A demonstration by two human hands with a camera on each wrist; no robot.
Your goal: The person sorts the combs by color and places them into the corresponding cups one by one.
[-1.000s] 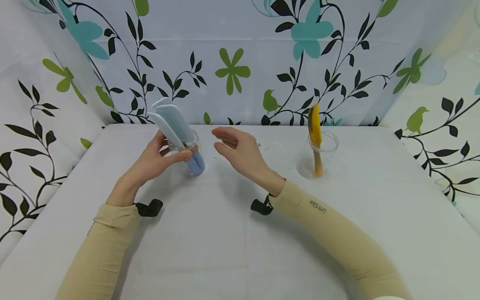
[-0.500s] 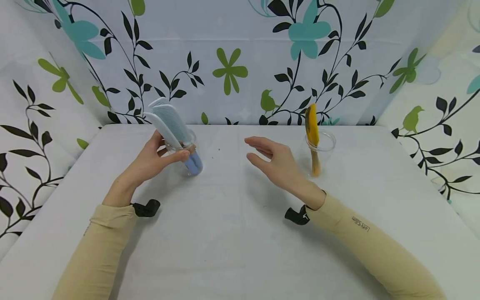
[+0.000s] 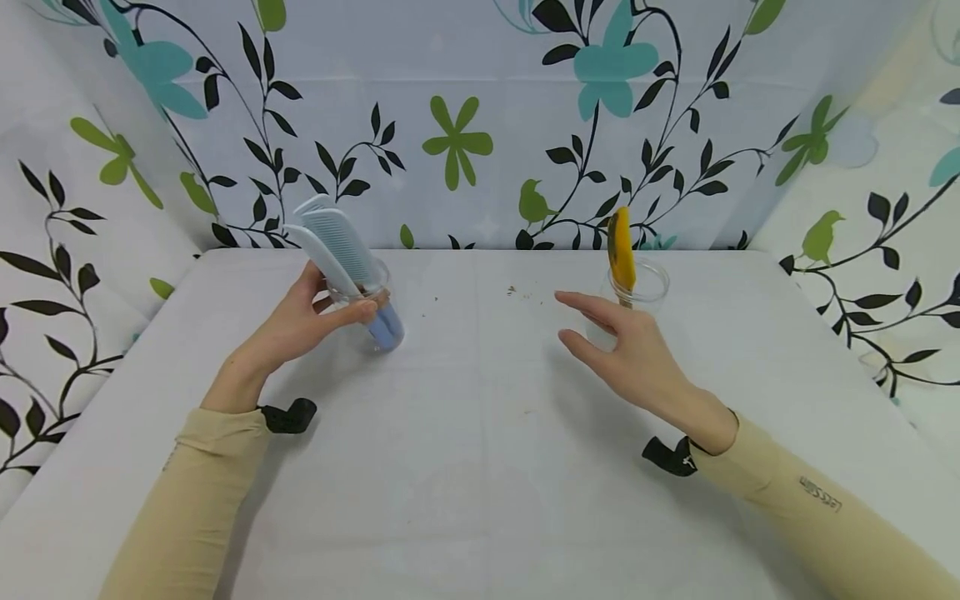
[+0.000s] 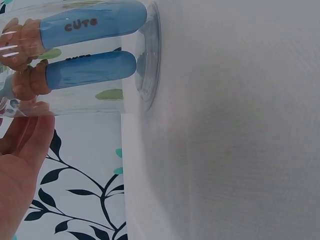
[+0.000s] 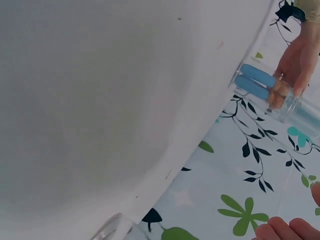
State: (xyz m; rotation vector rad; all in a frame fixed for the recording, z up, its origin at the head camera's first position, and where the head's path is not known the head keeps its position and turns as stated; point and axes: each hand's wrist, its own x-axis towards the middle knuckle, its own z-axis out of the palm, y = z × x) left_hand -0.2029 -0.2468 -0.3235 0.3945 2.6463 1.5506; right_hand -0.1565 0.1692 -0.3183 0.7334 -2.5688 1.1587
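My left hand [image 3: 288, 337] grips a clear jar [image 4: 85, 106] by its upper part, thumb in front. Two pale blue combs [image 3: 341, 242] lean left out of it; in the left wrist view their blue handles [image 4: 95, 24] carry lettering and brown figures. Held away from everything, my right hand [image 3: 637, 358] has its fingers extended, thumb apart, with nothing in them. Just behind it, a second clear jar [image 3: 664, 285] holds a slim yellow item [image 3: 624, 250] with a dark side; its kind is unclear. My right hand hides that jar's lower part.
A white-covered table [image 3: 420, 467] lies under both hands. Small dark specks [image 3: 512, 290] dot its surface between the jars. A patterned curtain [image 3: 375, 50] hangs behind the table and along both sides.
My right hand has moved right and slightly nearer, from beside the comb jar to in front of the other jar. My left hand keeps its hold on the comb jar.
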